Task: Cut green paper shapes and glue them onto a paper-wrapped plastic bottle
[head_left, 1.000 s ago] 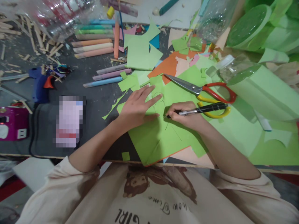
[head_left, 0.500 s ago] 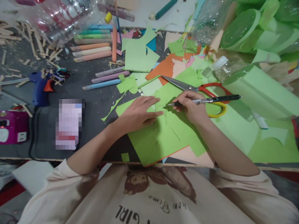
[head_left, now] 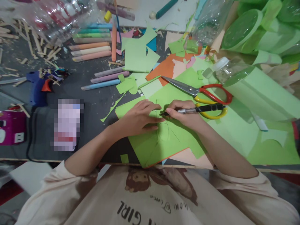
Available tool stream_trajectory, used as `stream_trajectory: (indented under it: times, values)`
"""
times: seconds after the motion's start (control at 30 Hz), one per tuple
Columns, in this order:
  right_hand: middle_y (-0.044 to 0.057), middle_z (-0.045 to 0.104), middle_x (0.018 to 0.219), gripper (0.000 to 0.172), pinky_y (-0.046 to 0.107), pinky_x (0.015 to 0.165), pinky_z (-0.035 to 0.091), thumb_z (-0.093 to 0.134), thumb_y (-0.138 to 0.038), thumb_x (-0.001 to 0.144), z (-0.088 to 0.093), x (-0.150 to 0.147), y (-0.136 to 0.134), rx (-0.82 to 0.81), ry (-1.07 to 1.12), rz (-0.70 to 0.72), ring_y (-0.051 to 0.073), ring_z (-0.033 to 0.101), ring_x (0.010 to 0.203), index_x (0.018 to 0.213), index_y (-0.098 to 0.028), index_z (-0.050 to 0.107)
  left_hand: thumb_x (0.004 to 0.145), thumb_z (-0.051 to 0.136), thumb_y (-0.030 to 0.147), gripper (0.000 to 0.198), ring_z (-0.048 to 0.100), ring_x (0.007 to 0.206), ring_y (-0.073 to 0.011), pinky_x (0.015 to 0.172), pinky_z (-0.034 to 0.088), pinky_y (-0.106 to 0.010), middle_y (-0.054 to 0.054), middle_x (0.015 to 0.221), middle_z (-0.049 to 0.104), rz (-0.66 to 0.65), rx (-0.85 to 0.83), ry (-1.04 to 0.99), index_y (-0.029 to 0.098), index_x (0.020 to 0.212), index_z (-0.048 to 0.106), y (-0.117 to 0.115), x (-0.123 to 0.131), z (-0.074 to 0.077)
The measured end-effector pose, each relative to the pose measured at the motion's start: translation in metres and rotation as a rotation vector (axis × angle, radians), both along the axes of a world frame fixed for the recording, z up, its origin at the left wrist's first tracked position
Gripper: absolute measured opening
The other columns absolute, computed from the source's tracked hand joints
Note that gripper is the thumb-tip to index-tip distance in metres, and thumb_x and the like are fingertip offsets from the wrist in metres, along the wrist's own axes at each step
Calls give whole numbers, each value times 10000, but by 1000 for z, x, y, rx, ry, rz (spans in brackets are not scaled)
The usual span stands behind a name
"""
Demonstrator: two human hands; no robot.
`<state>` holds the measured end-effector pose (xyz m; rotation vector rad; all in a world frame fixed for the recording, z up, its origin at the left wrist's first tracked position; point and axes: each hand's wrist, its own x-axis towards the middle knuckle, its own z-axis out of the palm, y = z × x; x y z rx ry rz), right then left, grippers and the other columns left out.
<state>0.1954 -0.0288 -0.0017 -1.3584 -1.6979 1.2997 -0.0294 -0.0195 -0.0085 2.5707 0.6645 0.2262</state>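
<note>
A pen (head_left: 199, 108) with a black grip end and clear barrel is pinched in my right hand (head_left: 184, 114). Its tip meets or nearly meets a bright green sheet of paper (head_left: 173, 147), close to the fingertips of my left hand (head_left: 142, 117). That hand lies over the sheet with its fingers spread. Thin curved and straight dark lines show on the paper below both hands. Just beyond my right hand rest scissors (head_left: 194, 90) with one red and one yellow handle loop, their blades pointing left.
Several markers (head_left: 92, 53) and green paper scraps (head_left: 138, 54) lie behind the sheet. A blue glue gun (head_left: 36, 89) and a phone (head_left: 67, 125) are at left. Green-wrapped plastic bottles (head_left: 264, 90) crowd the right side. Wooden sticks (head_left: 30, 39) litter the far left.
My right hand has moved left and toward me with the pen, which now tilts lower. My left hand has shifted slightly, its fingers spreading more. More curved line shows on the paper.
</note>
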Motion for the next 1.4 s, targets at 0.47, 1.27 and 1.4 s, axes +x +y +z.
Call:
stream_trajectory:
  times: [0.47, 1.27, 1.4]
  values:
    - [-31, 508, 510, 295, 263, 489, 329, 623, -378, 793, -1, -1, 1, -44, -14, 19, 103, 398, 488, 573, -216, 514, 921, 653, 362, 318, 262, 1539, -368, 1231, 274, -571, -99, 1662, 302, 37, -131, 60, 312, 1226, 730, 1, 2, 4]
    - [-19, 582, 568, 237, 255, 514, 357, 664, -373, 796, -3, -2, 3, -50, 3, -1, 116, 473, 531, 645, -202, 602, 937, 631, 345, 300, 263, 1538, -374, 1205, 305, -585, -120, 1656, 310, 54, -133, 74, 310, 1215, 736, 1, 3, 8]
    - [-18, 599, 605, 217, 253, 524, 373, 664, -375, 806, -1, -3, 4, -43, 5, -73, 113, 494, 533, 688, -198, 621, 937, 629, 360, 300, 265, 1538, -364, 1205, 304, -584, -97, 1653, 324, 59, -128, 68, 333, 1218, 732, 0, 3, 6]
